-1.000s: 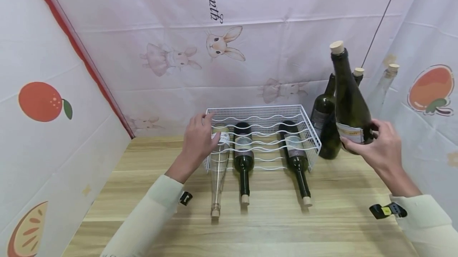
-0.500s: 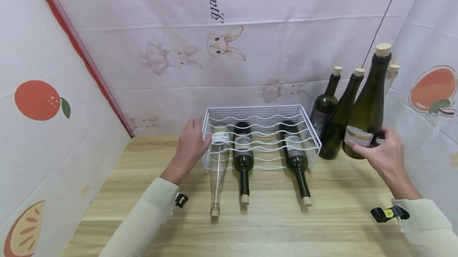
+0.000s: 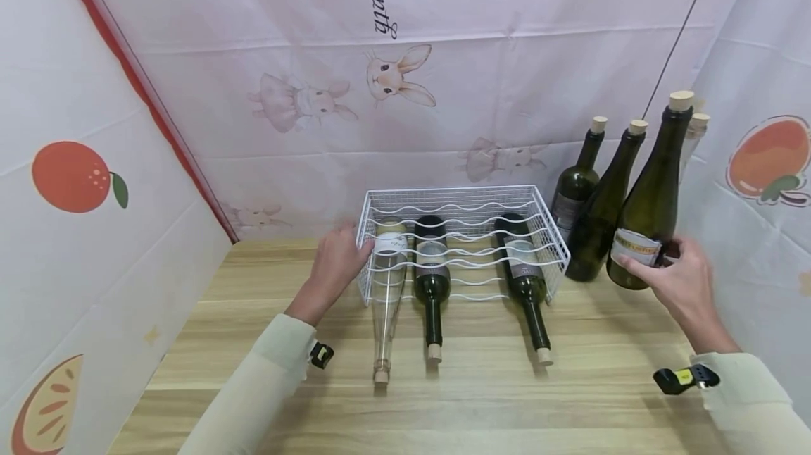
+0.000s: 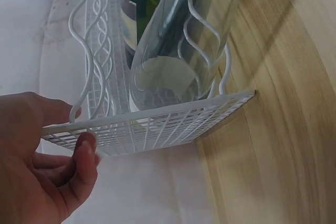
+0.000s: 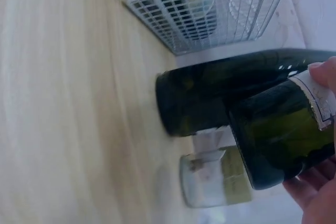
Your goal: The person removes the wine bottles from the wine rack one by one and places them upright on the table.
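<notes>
My right hand [image 3: 684,286] grips a corked green wine bottle [image 3: 652,187] low on its body, around the label. The bottle leans slightly right; in the right wrist view its base [image 5: 262,150] hangs above the table. My left hand [image 3: 336,265] holds the left rim of a white wire wine rack [image 3: 450,194], thumb and fingers on either side of the rim [image 4: 152,113] in the left wrist view. Lying in the rack, necks toward me, are a clear bottle [image 3: 384,314], a dark bottle [image 3: 433,286] and another dark bottle [image 3: 527,289] at the right.
Right of the rack stand two dark corked bottles, one at the back [image 3: 573,184] and one nearer [image 3: 598,222]. A clear corked bottle [image 3: 694,134] stands behind the held one, mostly hidden. Printed cloth walls [image 3: 304,180] enclose the wooden table [image 3: 462,399] at the back and sides.
My right hand has carried the green bottle right, away from the rack, then slightly lower. The left hand has shifted left from above the clear bottle to the rack's left rim.
</notes>
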Demonstrator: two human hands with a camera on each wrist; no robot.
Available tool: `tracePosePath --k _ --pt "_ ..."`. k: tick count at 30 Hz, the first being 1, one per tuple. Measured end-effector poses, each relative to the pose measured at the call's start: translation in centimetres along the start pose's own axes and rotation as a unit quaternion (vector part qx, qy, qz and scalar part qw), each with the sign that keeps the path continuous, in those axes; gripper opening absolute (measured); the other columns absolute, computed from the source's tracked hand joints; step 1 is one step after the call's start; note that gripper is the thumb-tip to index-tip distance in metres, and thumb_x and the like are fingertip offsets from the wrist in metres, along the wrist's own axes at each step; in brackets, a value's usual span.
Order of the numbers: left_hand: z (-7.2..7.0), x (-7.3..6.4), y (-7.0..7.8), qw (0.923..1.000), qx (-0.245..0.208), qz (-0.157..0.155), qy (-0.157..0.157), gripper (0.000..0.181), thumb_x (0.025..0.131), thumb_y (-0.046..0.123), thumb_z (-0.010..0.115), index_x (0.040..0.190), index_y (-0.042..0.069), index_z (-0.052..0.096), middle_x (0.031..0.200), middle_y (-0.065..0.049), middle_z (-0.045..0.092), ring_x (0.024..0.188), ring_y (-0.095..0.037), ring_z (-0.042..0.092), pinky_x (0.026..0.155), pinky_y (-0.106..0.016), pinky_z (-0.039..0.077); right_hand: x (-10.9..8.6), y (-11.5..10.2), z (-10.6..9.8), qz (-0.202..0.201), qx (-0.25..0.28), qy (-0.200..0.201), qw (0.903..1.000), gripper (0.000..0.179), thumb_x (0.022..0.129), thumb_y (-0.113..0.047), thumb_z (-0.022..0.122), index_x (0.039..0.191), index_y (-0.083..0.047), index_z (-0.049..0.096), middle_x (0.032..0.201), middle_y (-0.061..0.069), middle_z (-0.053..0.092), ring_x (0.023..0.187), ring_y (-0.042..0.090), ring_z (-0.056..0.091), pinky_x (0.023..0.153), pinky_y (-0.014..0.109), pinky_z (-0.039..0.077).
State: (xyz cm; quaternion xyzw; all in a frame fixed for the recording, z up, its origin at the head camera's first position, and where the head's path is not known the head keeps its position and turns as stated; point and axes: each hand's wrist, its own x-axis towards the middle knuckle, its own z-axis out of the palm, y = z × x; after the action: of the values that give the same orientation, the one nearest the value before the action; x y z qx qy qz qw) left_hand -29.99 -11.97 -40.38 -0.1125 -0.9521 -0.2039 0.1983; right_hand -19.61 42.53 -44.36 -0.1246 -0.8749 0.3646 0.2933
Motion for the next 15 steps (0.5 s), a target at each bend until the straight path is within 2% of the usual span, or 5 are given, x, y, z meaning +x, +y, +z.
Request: tracePosePath --k 3,6,11,15 --pt "0.0 0.0 0.0 0.9999 0.001 0.001 -0.014 0.03 0.095 0.027 0.071 0.101 -0.002 0.069 0.077 -0.014 0.066 0.064 -0.029 0.061 0.056 -0.04 0.052 -0.1 0.7 0.2 0.019 -0.006 -0.01 0.9998 0.075 0.077 -0.037 0.09 0.129 0.007 0.057 0.118 0.024 0.064 0.081 -0.012 0.041 0.069 0.014 0.036" --pt "0.0 0.1 0.1 0.9997 0.005 0.001 -0.024 0.023 0.095 0.024 0.071 0.089 0.002 0.067 0.072 -0.013 0.065 0.061 -0.029 0.06 0.054 -0.04 0.052 -0.2 1.5 0.4 0.038 -0.009 -0.012 0.9992 0.077 0.079 -0.038 0.089 0.131 0.008 0.056 0.118 0.024 0.063 0.081 -0.013 0.04 0.069 0.015 0.036" --pt "0.3 0.2 0.0 0.9996 0.009 0.005 -0.027 0.02 0.095 0.02 0.07 0.091 0.001 0.068 0.074 -0.016 0.068 0.064 -0.033 0.065 0.057 -0.046 0.055 -0.2 2.7 0.6 0.051 -0.012 -0.01 0.9986 0.074 0.079 -0.038 0.089 0.129 0.007 0.058 0.112 0.019 0.064 0.077 -0.014 0.04 0.067 0.014 0.037" --pt "0.4 0.4 0.0 0.9996 0.01 0.0 -0.027 0.021 0.095 0.019 0.07 0.097 -0.001 0.068 0.076 -0.017 0.07 0.065 -0.033 0.066 0.056 -0.045 0.055 -0.2 3.4 0.7 0.048 -0.021 -0.022 0.9984 0.074 0.078 -0.04 0.089 0.125 0.006 0.058 0.107 0.018 0.064 0.074 -0.01 0.043 0.064 0.016 0.038"
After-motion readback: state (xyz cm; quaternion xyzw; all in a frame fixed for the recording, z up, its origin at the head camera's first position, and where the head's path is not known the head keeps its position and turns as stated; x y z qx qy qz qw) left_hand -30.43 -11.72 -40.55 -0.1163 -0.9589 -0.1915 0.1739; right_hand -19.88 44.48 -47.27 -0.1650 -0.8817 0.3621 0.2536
